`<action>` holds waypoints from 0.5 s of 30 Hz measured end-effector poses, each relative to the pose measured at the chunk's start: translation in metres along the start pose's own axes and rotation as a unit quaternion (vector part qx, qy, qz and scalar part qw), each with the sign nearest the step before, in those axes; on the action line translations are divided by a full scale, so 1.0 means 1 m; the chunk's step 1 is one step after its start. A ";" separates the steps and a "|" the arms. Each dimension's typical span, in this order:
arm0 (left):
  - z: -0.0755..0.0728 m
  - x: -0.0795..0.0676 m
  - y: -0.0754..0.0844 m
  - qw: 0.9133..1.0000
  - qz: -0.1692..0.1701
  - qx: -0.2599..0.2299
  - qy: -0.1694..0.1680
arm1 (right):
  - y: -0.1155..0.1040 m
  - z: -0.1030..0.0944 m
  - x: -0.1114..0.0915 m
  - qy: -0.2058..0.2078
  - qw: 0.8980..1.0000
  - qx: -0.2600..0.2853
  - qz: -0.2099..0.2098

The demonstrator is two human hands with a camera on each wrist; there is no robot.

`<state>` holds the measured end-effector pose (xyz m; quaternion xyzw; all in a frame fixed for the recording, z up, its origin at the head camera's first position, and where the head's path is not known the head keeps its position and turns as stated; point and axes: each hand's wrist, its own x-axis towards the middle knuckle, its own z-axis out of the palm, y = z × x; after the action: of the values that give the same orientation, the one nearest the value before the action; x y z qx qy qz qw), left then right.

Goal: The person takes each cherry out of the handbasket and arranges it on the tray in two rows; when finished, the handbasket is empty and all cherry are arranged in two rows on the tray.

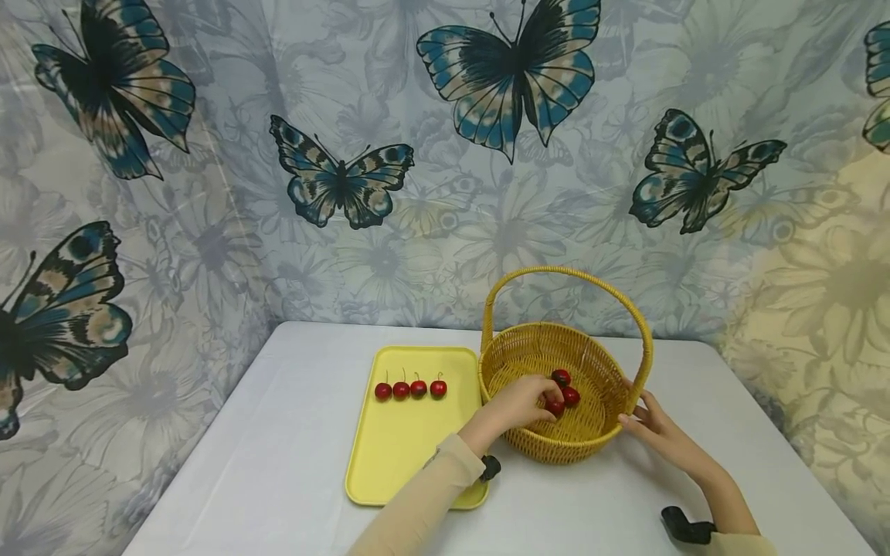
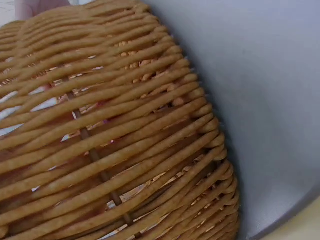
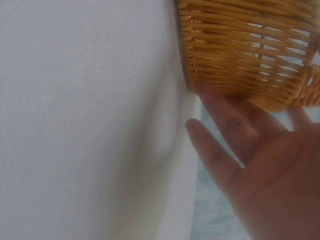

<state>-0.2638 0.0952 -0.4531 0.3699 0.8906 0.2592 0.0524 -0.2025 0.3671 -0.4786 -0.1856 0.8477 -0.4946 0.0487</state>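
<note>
A yellow wicker basket (image 1: 549, 452) with a tall hooped handle stands on the table. My left hand (image 1: 518, 403) reaches over its near rim, and the curled fingers and thumb pinch a dark red cherry (image 1: 555, 408) low inside. Two more cherries (image 1: 571, 396) lie just beyond those fingertips. In the left wrist view, the woven wall (image 2: 125, 125) of the basket hides the left fingers. My right hand (image 1: 664, 442) is at the basket's right side by the base of the handle. In the right wrist view its fingers (image 3: 235, 127) extend nearly straight against the weave.
Left of the basket lies a yellow tray (image 1: 396, 455), with several cherries (image 1: 418, 388) in a row near its far end, stems up. The left forearm crosses the tray's near right corner. A white cloth covers the table (image 1: 278, 432), and a butterfly-printed curtain (image 1: 445, 262) hangs behind it.
</note>
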 end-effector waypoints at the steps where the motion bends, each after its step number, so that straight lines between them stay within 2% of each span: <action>1: 0.000 0.001 -0.001 1.000 -0.004 0.000 -0.004 | 0.000 0.000 0.000 -0.001 1.000 0.000 0.000; 9: 0.003 0.010 -0.005 0.999 -0.017 -0.005 -0.033 | 0.002 0.000 0.000 0.004 1.000 -0.005 -0.002; 15: 0.003 0.016 -0.005 0.997 -0.014 0.041 -0.062 | 0.000 0.000 0.000 0.004 1.000 -0.004 -0.006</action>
<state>-0.2778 0.1049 -0.4559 0.3744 0.9007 0.1984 0.0957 -0.2023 0.3672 -0.4786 -0.1888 0.8489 -0.4920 0.0414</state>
